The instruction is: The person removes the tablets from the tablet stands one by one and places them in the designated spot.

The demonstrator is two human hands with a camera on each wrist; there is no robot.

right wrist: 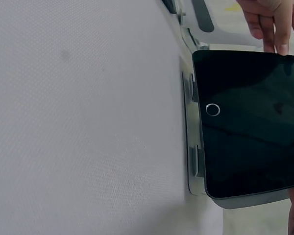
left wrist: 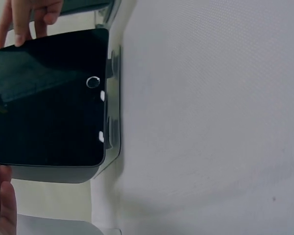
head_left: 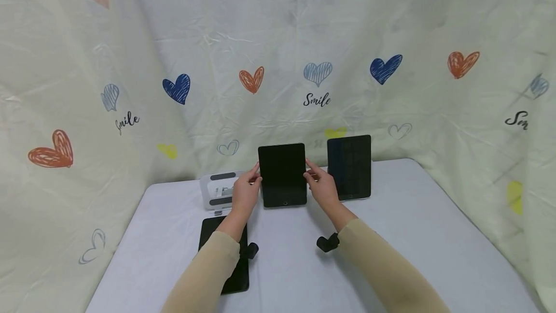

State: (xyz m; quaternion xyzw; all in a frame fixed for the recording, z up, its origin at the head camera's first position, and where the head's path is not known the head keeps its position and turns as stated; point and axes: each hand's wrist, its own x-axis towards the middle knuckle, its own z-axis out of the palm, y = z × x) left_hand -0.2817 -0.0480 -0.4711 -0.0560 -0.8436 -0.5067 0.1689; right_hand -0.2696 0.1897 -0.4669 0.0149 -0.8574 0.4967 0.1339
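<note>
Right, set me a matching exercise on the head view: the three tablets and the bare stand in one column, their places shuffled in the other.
Things
1. Held tablet
2. Flat tablet
3. Untouched upright tablet
4. Bare stand

Places
A. Back right of the table
B. Back left, behind the flat tablet
C. Partly hidden by the left sleeve
D. Between the bare stand and the untouched upright tablet

Right pairs: 1-D, 2-C, 3-A, 4-B

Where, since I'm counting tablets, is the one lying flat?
In the head view, the flat tablet lies on the table, left of centre, partly hidden by the left sleeve, just in front of the pale stand.
</note>
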